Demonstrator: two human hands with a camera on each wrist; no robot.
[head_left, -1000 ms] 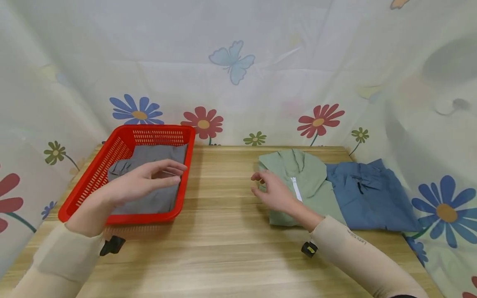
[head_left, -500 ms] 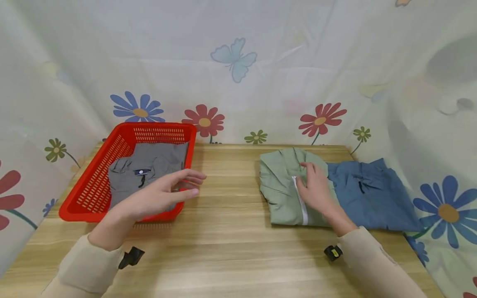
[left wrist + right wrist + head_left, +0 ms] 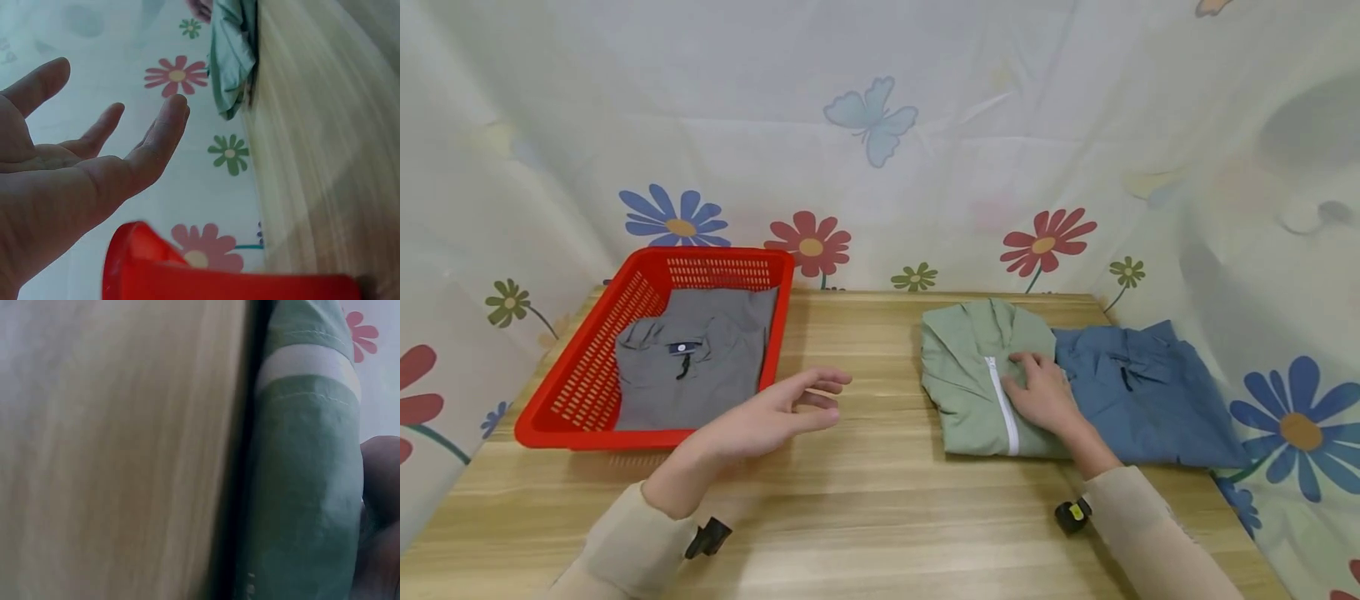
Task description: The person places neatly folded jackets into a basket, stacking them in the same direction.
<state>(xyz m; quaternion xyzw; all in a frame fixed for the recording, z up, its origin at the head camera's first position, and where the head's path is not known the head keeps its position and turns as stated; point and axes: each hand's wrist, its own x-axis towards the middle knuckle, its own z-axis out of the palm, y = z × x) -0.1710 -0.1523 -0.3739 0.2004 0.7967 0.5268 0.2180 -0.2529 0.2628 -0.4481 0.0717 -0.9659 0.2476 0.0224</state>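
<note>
A folded light green jacket [image 3: 966,392] with a white zipper lies at the right of the table. My right hand [image 3: 1047,396] rests on its right half, fingertips on the cloth beside the zipper. In the right wrist view the jacket's folded edge [image 3: 306,487] fills the middle and the hand shows only in part at the right border. My left hand [image 3: 782,417] hovers over the table just right of the red basket [image 3: 781,317], fingers relaxed and nothing in them. Inside the basket is a folded grey jacket [image 3: 715,383] with a dark label and a black zipper pull.
A folded blue jacket [image 3: 1150,408] lies directly to the right of the green one, near the table's right edge. The wood-grain table [image 3: 865,517] backs onto a flower-patterned curtain [image 3: 880,208]. A black wrist camera [image 3: 707,537] sits at the left cuff.
My left hand has moved right and nearer, away from over the basket, uncovering the grey jacket. The right hand has moved right across the green jacket's zipper and settled on its right half.
</note>
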